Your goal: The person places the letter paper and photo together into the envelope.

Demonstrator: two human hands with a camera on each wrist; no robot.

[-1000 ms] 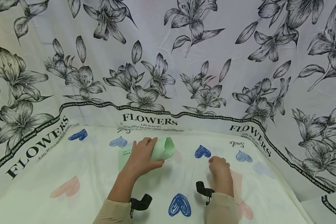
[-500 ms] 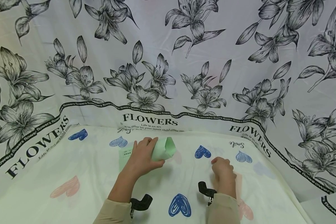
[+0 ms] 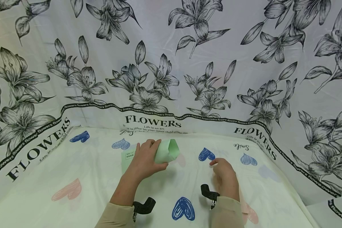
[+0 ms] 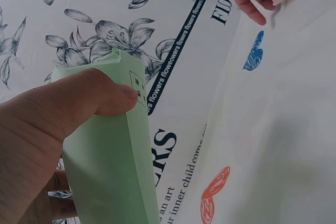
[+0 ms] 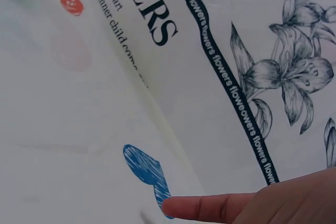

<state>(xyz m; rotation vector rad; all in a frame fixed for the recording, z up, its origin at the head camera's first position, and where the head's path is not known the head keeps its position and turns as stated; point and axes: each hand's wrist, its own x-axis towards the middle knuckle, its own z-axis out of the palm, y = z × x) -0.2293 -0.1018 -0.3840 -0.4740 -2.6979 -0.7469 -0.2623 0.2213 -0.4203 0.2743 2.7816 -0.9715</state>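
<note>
Within left hand (image 3: pixel 145 160), green packet (image 3: pixel 164 152)

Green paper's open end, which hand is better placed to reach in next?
Probably the right hand: the green paper opens toward its side, while the left hand is occupied gripping it.

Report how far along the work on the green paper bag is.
Done: the green paper bag has its mouth standing open. In hand: the left hand grips it; the right hand appears free. Left: probably filling it, though its inside is mostly hidden. The flat peach piece, mostly covered, may come next.
</note>
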